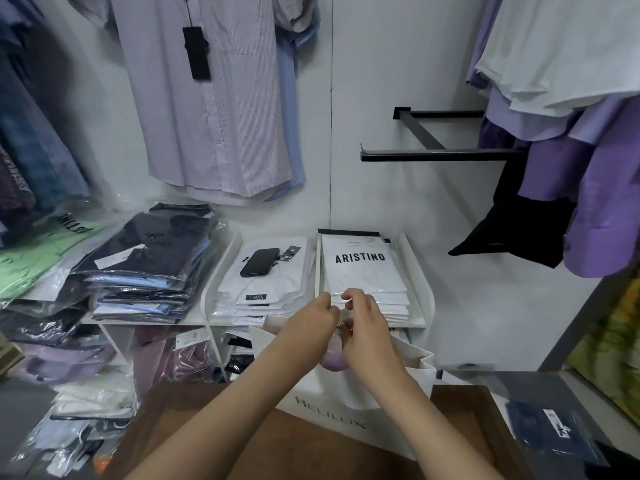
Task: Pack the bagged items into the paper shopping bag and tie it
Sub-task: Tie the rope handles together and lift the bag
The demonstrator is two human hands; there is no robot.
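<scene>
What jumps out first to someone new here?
Two hands, left hand and right hand, meet at the mouth of a white paper bag at centre bottom, pinching something small. Behind them a white packet printed ARISTINO tops a stack, and a black phone lies on the stack to its left.

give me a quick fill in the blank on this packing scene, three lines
1. The phone lies on a stack of ____ bagged shirts.
2. Both hands, left and right, meet above the white paper ____.
3. The top pack in the right tray reads ____.

Missing words: white; bag; ARISTINO
</scene>
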